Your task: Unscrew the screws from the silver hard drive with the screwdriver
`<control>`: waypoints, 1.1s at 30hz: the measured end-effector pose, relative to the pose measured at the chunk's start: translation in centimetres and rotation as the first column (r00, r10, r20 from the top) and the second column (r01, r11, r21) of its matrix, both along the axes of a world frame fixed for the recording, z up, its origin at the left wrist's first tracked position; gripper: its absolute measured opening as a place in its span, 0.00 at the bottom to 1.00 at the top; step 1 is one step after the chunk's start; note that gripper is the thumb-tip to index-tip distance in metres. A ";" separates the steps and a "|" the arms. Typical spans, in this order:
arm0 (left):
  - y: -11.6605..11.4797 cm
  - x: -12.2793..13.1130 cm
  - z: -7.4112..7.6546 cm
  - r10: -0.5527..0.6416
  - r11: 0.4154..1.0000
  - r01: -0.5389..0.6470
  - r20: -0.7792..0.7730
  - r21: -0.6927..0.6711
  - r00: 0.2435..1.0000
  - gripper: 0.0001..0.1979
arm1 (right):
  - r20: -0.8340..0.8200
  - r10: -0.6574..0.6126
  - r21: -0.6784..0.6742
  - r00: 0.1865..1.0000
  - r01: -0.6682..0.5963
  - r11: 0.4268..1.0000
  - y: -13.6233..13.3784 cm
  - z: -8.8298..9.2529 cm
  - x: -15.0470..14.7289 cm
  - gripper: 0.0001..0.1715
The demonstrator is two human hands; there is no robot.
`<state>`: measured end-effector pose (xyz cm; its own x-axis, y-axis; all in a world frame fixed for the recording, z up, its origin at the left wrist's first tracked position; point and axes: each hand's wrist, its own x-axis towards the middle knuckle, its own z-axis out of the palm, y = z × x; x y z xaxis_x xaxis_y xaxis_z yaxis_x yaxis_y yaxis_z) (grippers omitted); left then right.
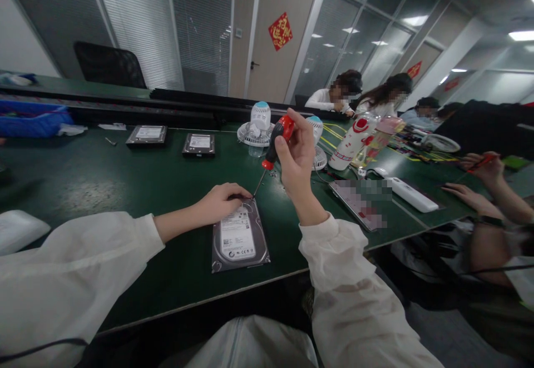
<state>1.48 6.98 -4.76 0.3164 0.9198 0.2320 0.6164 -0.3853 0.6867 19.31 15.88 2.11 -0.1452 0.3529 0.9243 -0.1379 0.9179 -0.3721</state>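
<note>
A hard drive (241, 237) lies flat on the green table, its white label facing up. My left hand (223, 201) rests over the drive's far left part, its fingers curled at the far edge and gripping it. Raised above the far right side, my right hand (297, 159) is closed around the red-and-black handle of a screwdriver (273, 147). The shaft slants down to the left, and its tip meets the drive's far edge beside my left fingertips. Whether the tip sits in a screw is too small to tell. Several small screws (272, 173) lie beyond the drive.
Two more hard drives (147, 135) (199, 144) lie farther back. White fans (260, 120), bottles (350, 143), a phone (354, 204) and a white power strip (413, 194) stand or lie to the right. A blue basket (33, 119) is at left. A co-worker's hands (479, 184) are at far right.
</note>
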 end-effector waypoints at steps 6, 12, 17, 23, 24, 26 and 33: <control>-0.2 -0.1 0.2 -0.001 1.000 0.001 -0.007 -0.010 1.000 0.18 | -0.042 0.020 0.002 0.999 -0.020 1.000 0.1 0.0 0.1 0.21; -0.3 -0.1 0.3 0.005 1.000 -0.006 -0.016 -0.029 1.000 0.18 | -0.032 -0.033 -0.013 0.999 0.033 0.999 -0.1 0.0 0.0 0.24; -0.4 0.0 0.5 0.010 0.999 -0.010 -0.017 -0.030 1.000 0.19 | -0.040 0.006 -0.027 0.999 -0.007 1.000 -0.2 -0.1 0.0 0.23; -0.3 0.0 0.4 0.009 1.000 -0.010 -0.009 -0.028 1.000 0.19 | 0.003 0.025 -0.094 1.000 -0.024 0.995 0.1 -0.3 -0.3 0.26; -0.3 0.1 0.4 0.010 1.000 -0.010 -0.007 -0.024 1.000 0.19 | -0.009 -0.003 -0.086 1.000 0.002 0.996 0.1 -0.3 -0.4 0.27; -0.2 0.1 0.2 0.011 1.000 -0.011 -0.004 -0.015 1.000 0.18 | -0.032 -0.040 -0.075 0.999 0.037 0.997 0.1 -0.4 -0.5 0.30; 0.0 -0.1 -0.1 0.002 1.000 -0.003 -0.005 -0.006 1.000 0.18 | -0.010 0.069 -0.098 0.998 -0.070 0.993 0.4 -0.3 -0.2 0.25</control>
<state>1.37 7.00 -4.91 0.3153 0.9220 0.2246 0.6208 -0.3794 0.6860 19.12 16.29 1.80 -0.1666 0.4317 0.8865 -0.2028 0.8649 -0.4592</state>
